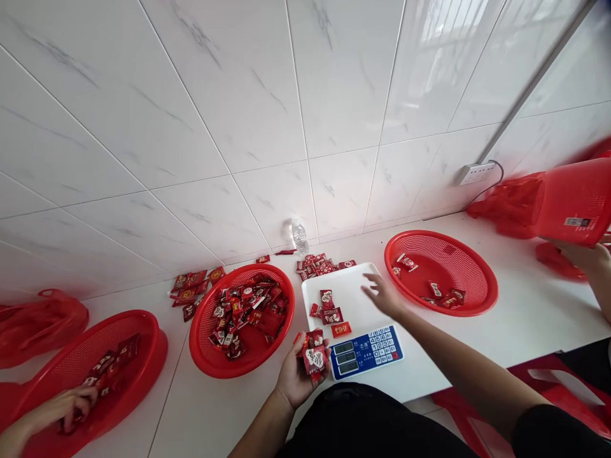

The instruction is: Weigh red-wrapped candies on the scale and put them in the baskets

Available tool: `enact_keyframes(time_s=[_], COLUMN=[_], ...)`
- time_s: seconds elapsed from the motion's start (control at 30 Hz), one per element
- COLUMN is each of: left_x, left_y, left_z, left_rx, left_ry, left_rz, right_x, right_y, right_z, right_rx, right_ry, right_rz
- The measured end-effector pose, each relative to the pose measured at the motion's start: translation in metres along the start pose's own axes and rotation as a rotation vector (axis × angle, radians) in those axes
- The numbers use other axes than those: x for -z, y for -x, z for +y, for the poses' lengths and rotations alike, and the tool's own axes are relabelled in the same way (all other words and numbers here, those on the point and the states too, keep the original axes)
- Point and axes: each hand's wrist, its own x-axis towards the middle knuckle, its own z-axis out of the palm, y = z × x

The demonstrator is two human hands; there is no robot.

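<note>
Left grip (293,376) and right grip (382,296) are bare, forearms uncovered, with a black short sleeve (558,432) and black clothing (363,420).

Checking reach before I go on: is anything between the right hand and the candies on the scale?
Nothing visible. The right hand hovers open above the scale tray; the candies lie on bare tray just to its left. The left hand, holding a bunch of packets, is at the scale's front corner, off that line.

On the white surface (525,312), a flat white digital scale (351,289) lies right of a round red plastic basket (210,361) holding wrapped candies (248,312).
</note>
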Motion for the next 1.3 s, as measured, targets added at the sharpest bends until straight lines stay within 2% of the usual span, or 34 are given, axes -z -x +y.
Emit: enact_keyframes(time_s=[0.03,0.07,0.13,0.17,0.23,0.4,0.5,0.6,0.8,0.93,1.03,1.1,1.3], left_x=[-0.001,-0.002,-0.003,-0.003,-0.002,0.006,0.01,0.011,0.007,0.006,0.007,0.007,0.007], left_y=[0.0,0.0,0.001,0.003,0.005,0.01,0.011,0.011,0.01,0.011,0.011,0.011,0.006], left_z=[0.0,0.001,0.002,0.003,0.005,0.006,0.007,0.007,0.006,0.006,0.005,0.005,0.003], left_rx=[-0.001,-0.002,0.0,0.003,-0.007,-0.048,-0.055,-0.055,-0.06,-0.055,-0.053,-0.052,-0.035], left_ry=[0.0,0.001,0.006,0.008,0.014,0.009,0.02,0.018,0.004,0.006,0.013,0.025,0.022], left_rz=[0.004,0.009,0.016,0.017,0.012,0.036,0.056,0.057,0.065,0.074,0.089,0.104,0.095], right_x=[-0.018,-0.034,-0.063,-0.075,-0.094,-0.116,-0.112,-0.105,-0.101,-0.098,-0.091,-0.082,-0.061], right_y=[0.013,0.025,0.042,0.047,0.048,0.035,0.029,0.026,0.016,0.005,-0.006,-0.01,0.008], right_z=[0.003,0.006,0.011,0.013,0.017,0.025,0.028,0.031,0.032,0.025,0.016,0.01,0.007], right_rx=[0.042,0.178,0.38,0.436,0.459,0.508,0.563,0.537,0.39,0.219,0.081,0.007,-0.177], right_ry=[0.063,0.29,0.656,0.793,0.958,1.069,1.038,1.004,0.878,0.743,0.648,0.604,0.643], right_rz=[-0.113,-0.316,-0.564,-0.636,-0.689,-0.668,-0.621,-0.586,-0.422,-0.217,-0.131,-0.15,-0.399])
